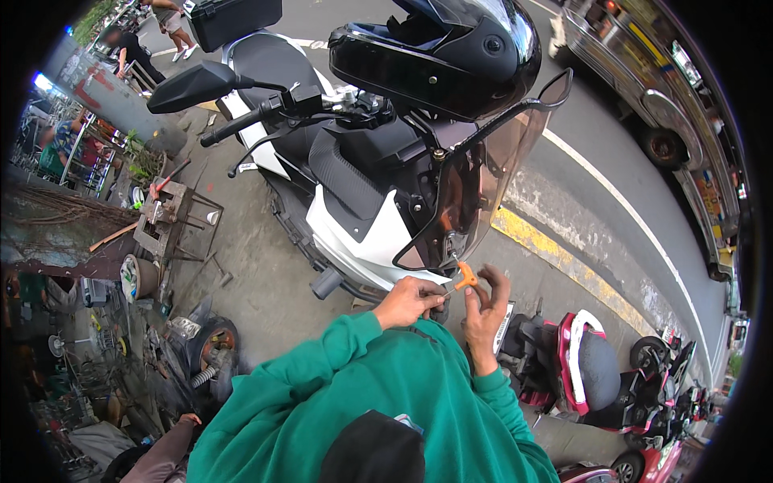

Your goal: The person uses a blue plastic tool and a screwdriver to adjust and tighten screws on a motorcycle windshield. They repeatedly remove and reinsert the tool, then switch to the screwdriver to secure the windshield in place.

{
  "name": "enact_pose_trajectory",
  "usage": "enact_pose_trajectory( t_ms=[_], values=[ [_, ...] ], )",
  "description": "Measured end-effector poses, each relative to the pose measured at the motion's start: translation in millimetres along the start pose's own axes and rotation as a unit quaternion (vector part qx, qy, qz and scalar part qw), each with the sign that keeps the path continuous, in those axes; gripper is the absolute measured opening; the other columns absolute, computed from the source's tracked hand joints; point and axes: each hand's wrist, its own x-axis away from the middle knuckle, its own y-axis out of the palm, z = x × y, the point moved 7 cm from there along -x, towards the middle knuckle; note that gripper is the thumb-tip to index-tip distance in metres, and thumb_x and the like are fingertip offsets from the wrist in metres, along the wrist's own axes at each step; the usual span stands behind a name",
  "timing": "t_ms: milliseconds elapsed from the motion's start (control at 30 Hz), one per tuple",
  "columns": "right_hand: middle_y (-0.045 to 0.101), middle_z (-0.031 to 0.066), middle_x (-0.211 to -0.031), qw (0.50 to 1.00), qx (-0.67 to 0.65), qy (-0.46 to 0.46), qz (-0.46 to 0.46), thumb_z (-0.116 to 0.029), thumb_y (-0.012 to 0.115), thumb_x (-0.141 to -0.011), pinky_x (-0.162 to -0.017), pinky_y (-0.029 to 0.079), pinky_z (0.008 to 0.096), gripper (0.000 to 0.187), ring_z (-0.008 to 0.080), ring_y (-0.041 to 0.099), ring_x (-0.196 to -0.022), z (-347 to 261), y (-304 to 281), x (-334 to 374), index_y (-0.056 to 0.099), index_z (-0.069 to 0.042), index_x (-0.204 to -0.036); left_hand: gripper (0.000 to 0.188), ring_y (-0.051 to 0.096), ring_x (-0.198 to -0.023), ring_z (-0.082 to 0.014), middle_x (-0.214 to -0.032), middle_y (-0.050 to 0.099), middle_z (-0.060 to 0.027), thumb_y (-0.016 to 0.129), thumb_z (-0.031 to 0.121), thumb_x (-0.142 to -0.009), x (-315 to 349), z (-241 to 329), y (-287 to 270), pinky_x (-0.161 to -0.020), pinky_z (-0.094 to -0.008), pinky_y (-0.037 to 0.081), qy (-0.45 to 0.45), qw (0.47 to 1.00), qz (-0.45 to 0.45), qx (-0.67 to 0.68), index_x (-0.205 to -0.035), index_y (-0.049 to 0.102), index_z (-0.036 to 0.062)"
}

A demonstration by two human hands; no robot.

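An orange T-handle hex key [465, 277] is at the lower front of the white and black motor scooter [354, 221], just below its tinted windscreen [515, 153]. My left hand [409, 302] is closed, its fingertips pinching the thin metal shaft that runs down and left from the handle. Close on the other side of the handle is my right hand [485, 318], its fingers bent and apart; whether a fingertip touches the handle I cannot tell. The upper tip of the key points toward a small metal fitting under the windscreen.
A black helmet [435, 72] rests on top of the scooter. At left stand a small metal work table [169, 221] and a wheel with a spring [213, 346]. More motorcycles [580, 362] are parked at right. A large vehicle [660, 105] is on the road beyond the yellow curb [572, 270].
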Motion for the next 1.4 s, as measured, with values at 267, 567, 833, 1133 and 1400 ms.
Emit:
enact_pose_trajectory(
  t_ms=[267, 567, 833, 1133, 1400],
  values=[
    [0.073, 0.0088, -0.095, 0.981, 0.101, 0.161, -0.034, -0.005, 0.078, -0.094, -0.066, 0.053, 0.0295, 0.026, 0.0127, 0.067, -0.079, 32, 2, 3, 0.070, 0.001, -0.119, 0.031, 0.070, -0.080, -0.0156, -0.105, 0.080, -0.0118, 0.072, 0.021, -0.103, -6, -13, 2, -0.076, -0.0324, 0.058, 0.017, 0.998, -0.007, -0.060, -0.124, 0.075, -0.0003],
    [0.060, 0.0105, -0.085, 0.922, 0.328, -0.200, -0.050, 0.007, 0.075, -0.080, -0.069, 0.049, 0.0457, 0.024, 0.0317, 0.061, -0.081, -12, 12, -8, 0.073, -0.003, -0.103, 0.041, 0.061, -0.072, -0.0096, -0.089, 0.066, -0.0007, 0.064, 0.041, -0.109, -39, -3, 13, -0.063, -0.0270, 0.051, -0.041, 0.984, 0.043, 0.171, -0.121, 0.074, 0.0023],
    [0.066, 0.0095, -0.090, 0.972, 0.004, 0.229, 0.055, -0.012, 0.081, -0.094, -0.063, 0.057, 0.0327, 0.038, 0.0215, 0.067, -0.073, 47, -20, 16, 0.061, 0.002, -0.123, 0.025, 0.052, -0.069, -0.0067, -0.082, 0.064, 0.0040, 0.072, 0.031, -0.105, -65, -19, 32, -0.062, -0.0247, 0.044, -0.090, 0.935, 0.073, 0.335, -0.108, 0.076, 0.0068],
    [0.068, 0.0098, -0.096, 0.952, -0.072, 0.295, -0.039, -0.002, 0.074, -0.097, -0.064, 0.059, 0.0352, 0.025, 0.0234, 0.071, -0.073, 45, 0, -6, 0.066, 0.000, -0.121, 0.028, 0.054, -0.072, -0.0060, -0.092, 0.066, 0.0044, 0.069, 0.033, -0.107, -48, -11, 23, -0.065, -0.0252, 0.046, -0.085, 0.938, 0.059, 0.330, -0.116, 0.075, 0.0072],
    [0.062, 0.0115, -0.105, 0.958, 0.241, -0.108, -0.112, 0.012, 0.069, -0.083, -0.074, 0.056, 0.0419, 0.035, 0.0309, 0.069, -0.092, -12, 9, -10, 0.078, -0.009, -0.109, 0.038, 0.062, -0.088, -0.0093, -0.104, 0.069, 0.0022, 0.069, 0.039, -0.106, -37, -4, 20, -0.075, -0.0296, 0.053, -0.107, 0.913, -0.043, 0.390, -0.129, 0.071, 0.0093]
  ],
)
